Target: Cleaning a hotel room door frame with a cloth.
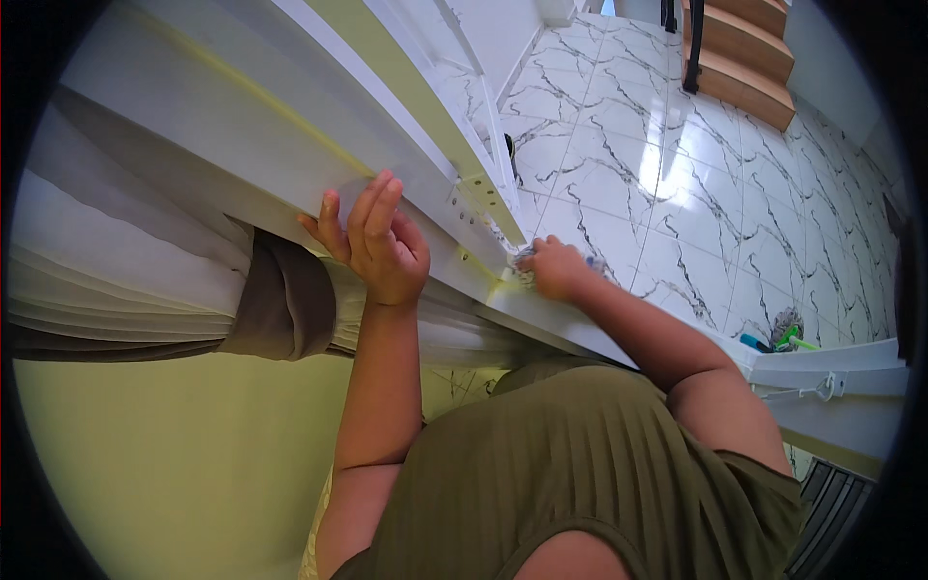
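Note:
My right hand (557,270) grips a bunched grey cloth (525,261) against the corner of a white frame (551,308), and part of the cloth sticks out beside the fingers. My left hand (384,239) is raised with its fingers apart and slightly curled, palm up, holding nothing. It is over or against the white panel (290,138) of the frame; whether it touches is hard to tell. Several small screws or holes show in the frame's metal part (484,190) between the two hands.
A curtain (130,261) gathered by a dark tieback (283,297) hangs at left. Wooden stairs (747,65) with a black railing rise from the marble-patterned tiled floor (594,159). A green-handled cleaning tool (790,337) lies at right, near a white latch hook (825,386).

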Available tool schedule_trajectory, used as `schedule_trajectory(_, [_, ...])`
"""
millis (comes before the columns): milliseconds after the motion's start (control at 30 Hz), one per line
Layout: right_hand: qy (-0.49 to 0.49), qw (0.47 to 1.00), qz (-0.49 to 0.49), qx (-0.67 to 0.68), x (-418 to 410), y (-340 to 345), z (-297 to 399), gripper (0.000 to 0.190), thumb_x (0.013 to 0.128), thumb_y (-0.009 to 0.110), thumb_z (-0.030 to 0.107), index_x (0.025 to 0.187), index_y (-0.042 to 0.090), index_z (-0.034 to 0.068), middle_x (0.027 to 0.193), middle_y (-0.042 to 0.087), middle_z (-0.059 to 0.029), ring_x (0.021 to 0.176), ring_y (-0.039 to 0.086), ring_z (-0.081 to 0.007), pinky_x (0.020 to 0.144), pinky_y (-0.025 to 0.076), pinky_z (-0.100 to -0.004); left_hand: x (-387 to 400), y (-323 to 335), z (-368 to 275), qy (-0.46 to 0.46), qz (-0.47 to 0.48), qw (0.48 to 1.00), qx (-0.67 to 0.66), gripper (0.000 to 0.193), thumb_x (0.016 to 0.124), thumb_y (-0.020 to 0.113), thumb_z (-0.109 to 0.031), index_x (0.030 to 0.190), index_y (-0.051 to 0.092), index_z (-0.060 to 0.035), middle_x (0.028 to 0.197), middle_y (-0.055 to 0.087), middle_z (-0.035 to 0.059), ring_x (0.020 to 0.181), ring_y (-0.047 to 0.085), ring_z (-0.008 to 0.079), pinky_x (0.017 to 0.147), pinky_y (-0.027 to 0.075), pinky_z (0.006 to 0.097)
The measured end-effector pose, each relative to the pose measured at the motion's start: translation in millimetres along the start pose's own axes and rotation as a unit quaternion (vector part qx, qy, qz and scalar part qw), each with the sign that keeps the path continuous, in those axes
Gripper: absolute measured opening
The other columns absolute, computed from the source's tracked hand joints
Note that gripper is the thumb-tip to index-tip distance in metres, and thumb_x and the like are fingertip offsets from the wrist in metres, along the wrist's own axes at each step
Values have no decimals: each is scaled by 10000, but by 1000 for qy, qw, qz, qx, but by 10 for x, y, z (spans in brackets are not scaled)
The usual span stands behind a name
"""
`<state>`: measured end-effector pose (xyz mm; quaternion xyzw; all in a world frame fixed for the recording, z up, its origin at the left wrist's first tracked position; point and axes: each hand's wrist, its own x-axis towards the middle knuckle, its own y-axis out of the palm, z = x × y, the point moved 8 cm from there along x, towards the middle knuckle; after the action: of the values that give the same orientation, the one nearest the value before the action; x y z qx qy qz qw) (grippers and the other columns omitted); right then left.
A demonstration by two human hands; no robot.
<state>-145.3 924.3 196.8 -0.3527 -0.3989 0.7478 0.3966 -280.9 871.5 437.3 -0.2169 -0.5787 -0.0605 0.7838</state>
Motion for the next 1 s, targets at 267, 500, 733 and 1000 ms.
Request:
schedule_trajectory(267, [116,983,105,-101,-372,-286,-526,302,773,580,110,1025,705,222,1084,597,-92,1087,533,-291,861,468,-412,-25,-3,44,-1,13,1000,5,382,801,519,43,1084,608,-197,1123,606,-66,1347,295,271,1143,25,516])
schedule_trajectory(500, [-23,991,-129,-40,-197,77,-112,348,799,550,101,1048,698,294,1108,548,-67,1096,497,-276,847,450,-415,29,-21,-10,6,1,1000,0,396,792,523,42,1080,619,-212,1112,611,-72,1340,311,276,1141,33,505])
schedule_trajectory(733, [114,990,47,-74,-1020,-131,-985,214,782,595,162,965,704,161,1068,605,-79,1043,536,-281,845,448,-433,18,-47,11,10,-6,1000,6,368,802,538,28,1034,645,-238,1098,618,-86,1330,324,279,1139,39,504])
schedule_trajectory(1000, [176,976,-94,-88,-1300,-387,-806,200,814,551,166,933,707,135,1107,588,-103,1057,533,-291,913,424,-453,36,-28,26,10,10,1000,-10,392,791,523,42,982,674,-265,1093,628,-89,1306,358,289,1134,45,503])
